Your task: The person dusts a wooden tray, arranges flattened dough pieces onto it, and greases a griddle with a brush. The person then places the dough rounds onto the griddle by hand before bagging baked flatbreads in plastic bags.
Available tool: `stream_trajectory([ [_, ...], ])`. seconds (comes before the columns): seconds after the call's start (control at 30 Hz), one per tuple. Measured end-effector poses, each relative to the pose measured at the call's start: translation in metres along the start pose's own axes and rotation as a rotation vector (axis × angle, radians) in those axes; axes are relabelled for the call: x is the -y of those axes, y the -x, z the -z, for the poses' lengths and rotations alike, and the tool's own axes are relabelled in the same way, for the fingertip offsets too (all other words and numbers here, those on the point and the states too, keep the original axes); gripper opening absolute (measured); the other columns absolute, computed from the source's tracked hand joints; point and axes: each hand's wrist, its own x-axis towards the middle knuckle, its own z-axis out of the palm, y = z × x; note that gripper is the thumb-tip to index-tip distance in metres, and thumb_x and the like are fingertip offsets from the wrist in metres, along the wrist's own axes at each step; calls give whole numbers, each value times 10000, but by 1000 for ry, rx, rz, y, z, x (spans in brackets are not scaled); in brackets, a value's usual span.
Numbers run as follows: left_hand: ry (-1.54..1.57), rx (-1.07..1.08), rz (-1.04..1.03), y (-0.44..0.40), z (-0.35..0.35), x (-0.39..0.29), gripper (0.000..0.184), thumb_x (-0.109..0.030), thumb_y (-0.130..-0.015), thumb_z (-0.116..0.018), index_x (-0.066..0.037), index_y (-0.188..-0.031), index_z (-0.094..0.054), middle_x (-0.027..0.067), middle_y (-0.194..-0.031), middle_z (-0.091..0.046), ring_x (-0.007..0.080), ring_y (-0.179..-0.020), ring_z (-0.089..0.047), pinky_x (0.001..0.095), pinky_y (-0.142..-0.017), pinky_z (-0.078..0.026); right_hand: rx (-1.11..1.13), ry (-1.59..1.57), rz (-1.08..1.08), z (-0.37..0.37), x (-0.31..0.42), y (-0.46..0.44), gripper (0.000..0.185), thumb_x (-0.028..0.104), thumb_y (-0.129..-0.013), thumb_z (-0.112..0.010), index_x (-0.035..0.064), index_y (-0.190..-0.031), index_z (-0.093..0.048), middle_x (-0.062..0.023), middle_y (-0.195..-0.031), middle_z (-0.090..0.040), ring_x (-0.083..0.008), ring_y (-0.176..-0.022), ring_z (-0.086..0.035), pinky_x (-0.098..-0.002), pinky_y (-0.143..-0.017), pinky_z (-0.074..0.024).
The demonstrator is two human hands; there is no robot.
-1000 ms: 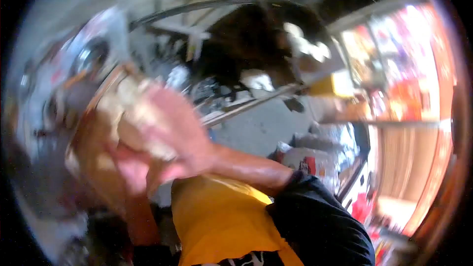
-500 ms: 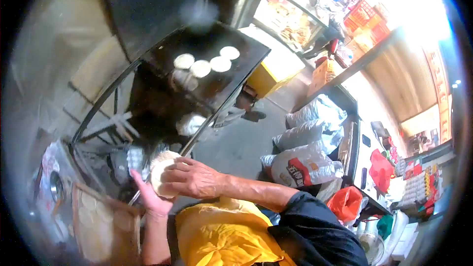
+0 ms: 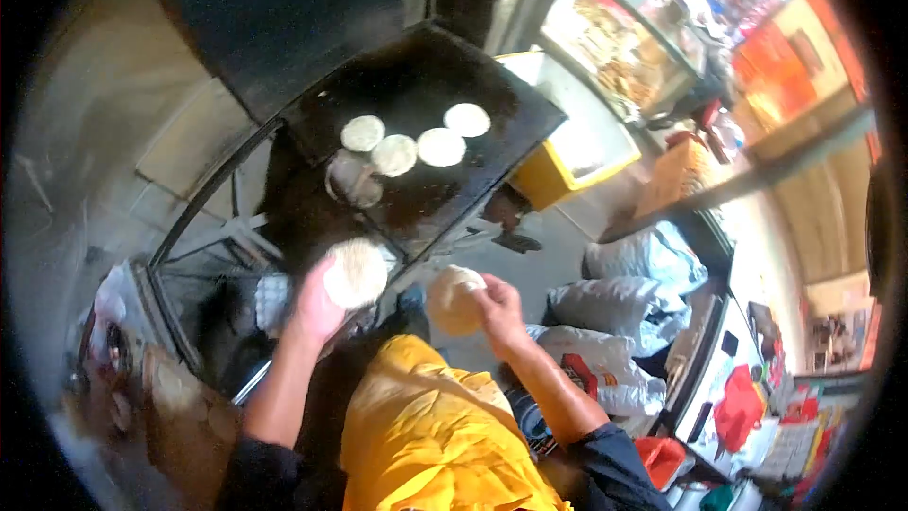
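My left hand (image 3: 320,303) holds a round flat dough disc (image 3: 356,273), pale with a browned middle, near the front edge of the dark griddle (image 3: 426,66). In my right hand (image 3: 499,308), thumb and fingers pinch another dough disc (image 3: 455,300) by its right edge; it hangs tilted over the floor. The two hands are apart. Beyond them, several pale discs (image 3: 442,147) lie on the griddle, with a darker round piece (image 3: 354,180) at their left.
A yellow bin (image 3: 558,180) stands against the griddle's right side. Grey-white sacks (image 3: 619,308) lie on the floor to the right, beside a white counter (image 3: 724,378). A wooden tray (image 3: 189,407) is at the lower left, blurred.
My hands, close together around the dough half a second ago, have separated. The right hand has moved right with one disc, and the left has risen with the other.
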Motion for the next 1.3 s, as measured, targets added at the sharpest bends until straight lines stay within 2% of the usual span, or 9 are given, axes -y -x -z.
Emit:
stream_trajectory([
  [0.4, 26, 145, -151, -301, -19, -176, 463, -297, -1034, -412, -38, -1416, -455, 115, -1399, -547, 258, -1284, -520, 429, -1075, -413, -44, -21, -176, -17, 29, -159, 250, 168, -975, -597, -24, -1131, -632, -68, -1034, -691, -145, -923, -640, -301, -840, -518],
  [0.53, -710, -447, -359, -373, 32, -162, 586, -170, -955, -602, -73, -1475, -350, 108, -1307, -586, 241, -1229, -547, 357, -1016, -426, -33, 43, -150, -32, 27, -216, 260, 173, -976, -598, -26, -1141, -623, -66, -1032, -686, -136, -901, -629, -290, -819, -516],
  [0.6, -1010, -229, -749, -410, 80, -136, 473, -173, -987, -564, -108, -1438, -437, 87, -1328, -581, 208, -1104, -588, 357, -965, -457, -32, 64, -149, -45, 29, -246, 272, 191, -976, -600, -27, -1137, -630, -55, -1014, -683, -130, -882, -624, -286, -794, -513],
  [0.67, -1282, -237, -401, -383, 40, -152, 459, -133, -934, -566, -66, -1382, -498, 176, -1384, -539, 320, -1287, -509, 392, -1095, -383, -79, 182, -175, -62, 43, -279, 306, 232, -972, -602, -36, -1111, -651, -57, -982, -679, -148, -872, -619, -292, -758, -503],
  [0.8, -1707, -140, -848, -410, 39, -140, 532, -198, -916, -590, -115, -1424, -460, 133, -1484, -441, 354, -1391, -367, 461, -1144, -303, -39, 281, -169, -96, 89, -353, 304, 198, -989, -541, -32, -1169, -626, -118, -1072, -673, -194, -977, -622, -348, -842, -513],
  [0.93, -2100, -131, -688, -408, 34, -159, 497, -376, -973, -561, -159, -1415, -496, 66, -1463, -483, 324, -1435, -305, 633, -1153, -157, -1, -197, -68, -117, 123, -430, 244, 52, -983, -502, -42, -1186, -600, -125, -1103, -659, -238, -1004, -633, -375, -899, -519],
  [1.1, -2109, -108, -628, -397, 30, -174, 418, -336, -900, -667, -104, -1243, -606, 102, -1276, -578, 279, -1280, -477, 569, -1167, -187, 89, 130, 76, -109, 101, -470, 372, 156, -975, -591, -48, -1281, -533, -151, -1129, -646, -248, -1012, -644, -368, -874, -535],
  [1.13, -2110, -107, -631, -399, 30, -174, 418, -336, -900, -667, -104, -1243, -606, 102, -1276, -578, 279, -1280, -477, 569, -1167, -187, -40, -26, -143, -116, 107, -453, 407, 175, -981, -597, -49, -1311, -511, -160, -1155, -642, -260, -1030, -645, -368, -871, -538],
  [1.3, -2002, -100, -762, -420, -5, -165, 554, -317, -913, -662, -157, -1413, -484, 77, -1445, -459, 294, -1391, -360, 586, -1155, -210, 134, 270, -101, -75, 80, -371, 299, 190, -1001, -584, -28, -1205, -584, -130, -1143, -656, -214, -1025, -653, -343, -906, -529],
])
